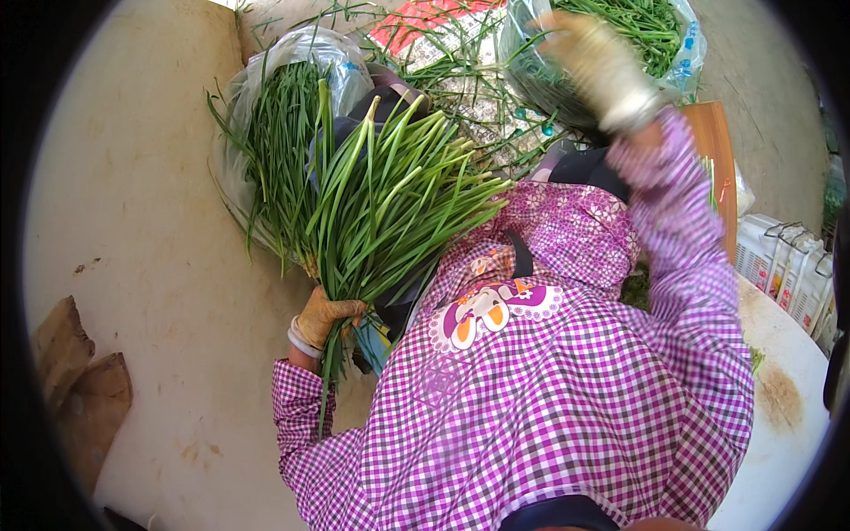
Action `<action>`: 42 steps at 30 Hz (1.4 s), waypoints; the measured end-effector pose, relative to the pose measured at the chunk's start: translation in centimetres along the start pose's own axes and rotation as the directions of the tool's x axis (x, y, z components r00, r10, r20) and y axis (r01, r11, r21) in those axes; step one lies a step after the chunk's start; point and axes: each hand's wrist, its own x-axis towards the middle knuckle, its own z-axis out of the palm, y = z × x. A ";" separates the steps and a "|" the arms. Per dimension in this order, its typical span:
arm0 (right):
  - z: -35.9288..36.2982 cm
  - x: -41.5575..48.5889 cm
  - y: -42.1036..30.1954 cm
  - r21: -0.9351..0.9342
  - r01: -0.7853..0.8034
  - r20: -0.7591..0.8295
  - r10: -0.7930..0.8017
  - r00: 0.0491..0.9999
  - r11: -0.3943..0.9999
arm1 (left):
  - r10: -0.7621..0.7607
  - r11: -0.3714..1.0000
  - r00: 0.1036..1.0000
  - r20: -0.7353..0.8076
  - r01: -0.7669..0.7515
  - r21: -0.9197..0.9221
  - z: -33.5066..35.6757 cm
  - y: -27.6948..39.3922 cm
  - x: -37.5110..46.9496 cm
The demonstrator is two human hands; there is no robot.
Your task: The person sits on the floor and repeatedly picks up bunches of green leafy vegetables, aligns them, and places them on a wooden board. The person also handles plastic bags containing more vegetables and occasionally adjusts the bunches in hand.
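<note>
My left hand (327, 318), in a soiled work glove, is closed around the leafy end of a large bunch of green garlic chives (392, 199). Their pale cut ends fan out away from me, over my lap. Beyond the bunch on the left, more chives (285, 133) stand in a clear plastic bag (352, 56). My right hand (597, 66), also gloved, is raised at the upper right and blurred. It is over the near side of a second clear bag (690, 53) with loose greens (637, 26). Whether its fingers hold a stem cannot be told.
Scattered green leaves (458, 79) lie on a red and white printed sheet (425, 33) between the bags. A wooden board (714, 133) is at my right, with a white plastic crate (783, 259) beyond it. Torn brown cardboard (93, 391) lies at the far left.
</note>
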 end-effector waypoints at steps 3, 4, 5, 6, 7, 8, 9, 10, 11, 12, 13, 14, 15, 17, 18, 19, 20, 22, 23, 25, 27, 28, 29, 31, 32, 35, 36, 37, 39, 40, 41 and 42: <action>10.3 -6.0 -10.1 0.165 0.392 0.134 -0.414 0.900 0.905 | 0.000 1.000 1.000 -0.002 0.000 -0.017 -0.1 -0.1 0.1; 13.0 -7.2 -11.8 0.166 0.316 0.223 -0.347 0.911 0.934 | -0.002 1.000 1.000 0.012 0.002 -0.018 -0.1 -0.1 0.1; 15.0 -8.0 -12.8 0.245 0.358 0.246 -0.415 0.876 0.901 | 0.015 1.000 1.000 0.009 -0.015 -0.005 -0.1 -0.1 0.1; 16.1 -8.6 -12.9 0.271 0.211 0.254 -0.282 0.925 0.939 | 0.029 1.000 0.999 0.018 -0.029 0.011 -0.1 -0.1 0.1; 16.3 -8.5 -12.1 0.351 0.127 0.174 -0.198 0.965 0.928 | 0.044 0.999 0.999 0.027 -0.045 0.023 -0.1 -0.1 0.1; 16.1 -8.0 -10.8 0.583 -0.016 0.110 -0.059 0.992 0.813 | 0.042 0.999 0.999 0.020 -0.042 0.026 -0.1 -0.1 0.1; 14.6 -7.7 -9.0 0.748 -0.357 0.324 0.161 0.932 0.559 | 0.042 0.999 0.999 0.019 -0.042 0.030 -0.1 0.0 0.1; 12.8 -6.8 -7.2 0.860 -0.473 0.397 0.331 0.856 0.190 | 0.045 0.998 0.999 0.015 -0.045 0.036 -0.1 -0.1 0.1; 10.8 -5.8 -5.1 0.885 -0.432 0.315 0.457 0.832 0.176 | 0.042 0.999 0.999 0.021 -0.043 0.028 0.0 -0.1 0.1; 8.9 -4.5 -3.0 0.812 -0.504 0.212 0.654 0.726 0.296 | 0.041 0.999 0.999 0.027 -0.042 0.029 0.0 -0.1 0.2; 7.3 -3.7 -1.4 0.895 -0.429 0.202 0.747 0.634 0.122 | 0.047 0.998 0.998 0.031 -0.048 0.034 0.0 -0.1 0.2; 6.3 -3.3 -0.2 0.887 -0.456 0.247 0.760 0.601 0.071 | 0.053 0.998 0.998 0.028 -0.053 0.024 0.1 -0.1 0.3; 6.0 -3.1 0.4 0.799 -0.597 0.332 0.769 0.547 0.079 | 0.060 0.998 0.998 0.022 -0.060 0.023 0.1 -0.1 0.3; 7.4 -3.5 0.3 0.435 -0.892 0.610 0.688 0.393 0.124 | 0.070 0.997 0.997 0.018 -0.071 0.017 0.3 -0.1 0.4; 9.5 -3.9 -0.6 0.442 -0.744 0.540 0.514 0.667 0.501 | 0.071 0.997 0.997 0.022 -0.071 0.011 0.4 -0.1 0.4; 11.7 -4.2 -1.5 0.361 -0.532 0.561 0.278 0.780 0.766 | 0.080 0.997 0.997 0.014 -0.080 0.010 0.5 -0.2 0.4; 13.6 -5.0 -2.3 0.361 -0.534 0.534 0.300 0.791 0.764 | 0.077 0.997 0.997 -0.001 -0.077 -0.002 0.6 -0.2 0.4; 16.8 -6.6 -3.8 0.520 -0.605 0.495 0.365 0.789 0.603 | 0.078 0.997 0.996 -0.051 -0.079 -0.009 0.8 -0.4 0.2; 18.0 -7.0 -4.3 0.744 -0.505 0.389 0.331 0.860 0.437 | 0.068 0.998 0.996 -0.065 -0.069 -0.012 0.9 -0.4 0.1; 18.4 -7.3 -3.6 0.812 -0.462 0.349 0.338 0.874 0.356 | 0.053 0.998 0.997 -0.060 -0.054 -0.009 0.9 -0.4 -0.1; 16.5 -6.7 -1.4 0.791 -0.543 0.406 0.422 0.811 0.283 | 0.041 0.999 0.998 -0.051 -0.041 0.003 0.9 -0.3 -0.1; 14.8 -5.8 0.5 0.750 -0.651 0.492 0.556 0.670 0.120 | 0.044 0.999 0.998 -0.042 -0.044 0.008 0.8 -0.2 -0.1; 13.2 -4.7 2.0 0.695 -0.717 0.569 0.654 0.500 -0.056 | 0.039 0.999 0.999 -0.024 -0.038 0.015 0.7 -0.2 -0.1; 10.3 -3.2 3.7 0.752 -0.656 0.384 0.851 0.358 -0.063 | 0.017 0.999 1.000 -0.012 -0.016 0.042 0.6 0.0 -0.1; 9.4 -2.2 3.7 0.706 -0.700 0.398 0.759 0.514 0.104 | -0.015 0.996 0.999 -0.040 0.019 0.093 0.6 0.1 -0.1; 10.1 0.3 0.9 0.551 -0.781 0.665 0.409 0.624 0.295 | 0.044 0.999 0.999 0.013 -0.044 0.026 0.6 0.3 0.0; 11.3 0.8 -0.8 0.537 -0.740 0.703 0.270 0.658 0.406 | 0.052 0.998 0.999 0.003 -0.052 0.031 0.6 0.3 0.0; 12.9 1.5 -2.4 0.536 -0.737 0.747 0.176 0.641 0.412 | 0.052 0.998 0.999 0.008 -0.052 0.040 0.6 0.3 0.0; 15.3 2.0 -3.9 0.663 -0.676 0.700 0.053 0.712 0.321 | 0.037 0.999 0.999 0.012 -0.037 0.032 0.5 0.3 -0.1; 15.9 2.5 -3.6 0.627 -0.682 0.683 0.154 0.714 0.376 | 0.022 1.000 1.000 0.014 -0.022 0.015 0.5 0.3 -0.1; 16.0 2.5 -2.9 0.616 -0.660 0.675 0.144 0.723 0.429 | -0.003 1.000 1.000 0.022 0.003 0.006 0.5 0.3 -0.1; 15.7 2.7 -1.7 0.624 -0.679 0.662 0.200 0.722 0.387 | 0.004 1.000 1.000 0.026 -0.004 0.001 0.5 0.3 -0.1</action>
